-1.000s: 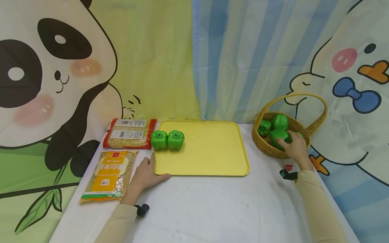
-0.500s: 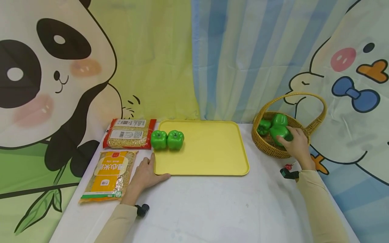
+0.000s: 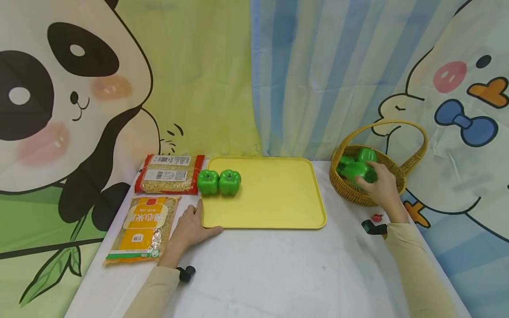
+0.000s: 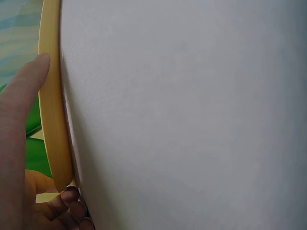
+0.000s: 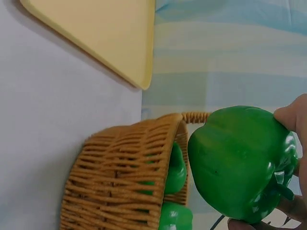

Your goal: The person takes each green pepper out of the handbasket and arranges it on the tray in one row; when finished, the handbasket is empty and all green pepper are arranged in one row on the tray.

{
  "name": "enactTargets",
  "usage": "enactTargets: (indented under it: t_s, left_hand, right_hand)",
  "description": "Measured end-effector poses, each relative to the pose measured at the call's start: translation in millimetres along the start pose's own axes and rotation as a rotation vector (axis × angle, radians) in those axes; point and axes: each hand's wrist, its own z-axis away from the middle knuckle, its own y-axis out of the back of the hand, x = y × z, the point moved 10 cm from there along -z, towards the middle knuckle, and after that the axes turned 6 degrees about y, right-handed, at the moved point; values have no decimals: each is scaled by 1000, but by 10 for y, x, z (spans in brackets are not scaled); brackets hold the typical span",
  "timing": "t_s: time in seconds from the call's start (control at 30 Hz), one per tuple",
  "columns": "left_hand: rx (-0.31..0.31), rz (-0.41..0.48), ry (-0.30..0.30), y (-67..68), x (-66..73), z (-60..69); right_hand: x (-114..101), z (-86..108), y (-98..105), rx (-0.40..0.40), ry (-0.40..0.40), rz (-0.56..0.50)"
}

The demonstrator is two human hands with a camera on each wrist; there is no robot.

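Note:
My right hand (image 3: 383, 187) grips a green bell pepper (image 5: 240, 163), thumb on one side and fingers on the other. In the right wrist view this pepper is at the mouth of the wicker basket (image 5: 120, 177), its stem toward the palm. Other green bell peppers (image 3: 366, 154) lie inside the basket, partly hidden by its wall and the held one. My left hand (image 3: 191, 227) rests at the near left corner of the yellow tray (image 3: 274, 198), thumb along the front rim (image 4: 53, 115). Two green bell peppers (image 3: 218, 182) sit side by side at the tray's left end.
Left of the tray lie a red-edged bag of grain (image 3: 169, 174) and a yellow-orange bag (image 3: 143, 227). A small red object (image 3: 377, 217) lies by my right wrist. The basket's tall handle (image 3: 417, 132) arches over its opening. Printed curtains hang behind the table.
My right hand has moved the gripped pepper a little to the left over the basket, covering more of the peppers behind. The left hand and tray have stayed put.

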Motion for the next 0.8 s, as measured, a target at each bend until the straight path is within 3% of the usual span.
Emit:
enactTargets:
  t_s: [0.43, 0.63, 0.8]
  left_hand:
    - [-11, -5, 4, -8, -3, -4]
    - [-11, -1, 0, -22, -7, -12]
    - [-12, 5, 7, -14, -5, -3]
  right_hand:
    - [-504, -51, -317, 25, 205, -51]
    - [-706, -129, -571, 19, 217, -88]
    - [-819, -193, -792, -32, 201, -96]
